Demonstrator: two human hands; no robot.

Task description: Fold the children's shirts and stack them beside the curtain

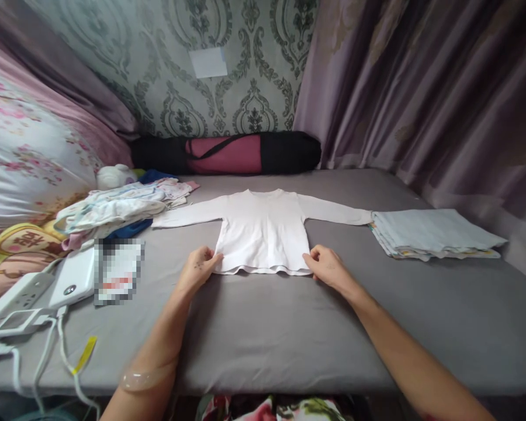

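Note:
A small white long-sleeved shirt (265, 231) lies spread out on the grey sheet, its neck toward the wall and both sleeves stretched to the sides. My left hand (200, 266) pinches the left corner of its bottom hem between thumb and fingers. At the opposite hem corner, my right hand (326, 266) is closed on the fabric in the same way. The hem between my hands is slightly wavy. The shirt's right cuff touches the edge of a folded light-blue cloth stack (433, 231), and its left cuff reaches a pile of clothes (114, 207).
At the left are a white power bank (76, 275), a power strip (21, 298) with cables, a blurred packet (118, 272) and a yellow cushion (21, 245). A long black and red bag (223, 155) lies along the wall. Purple curtains (377, 88) hang at the right.

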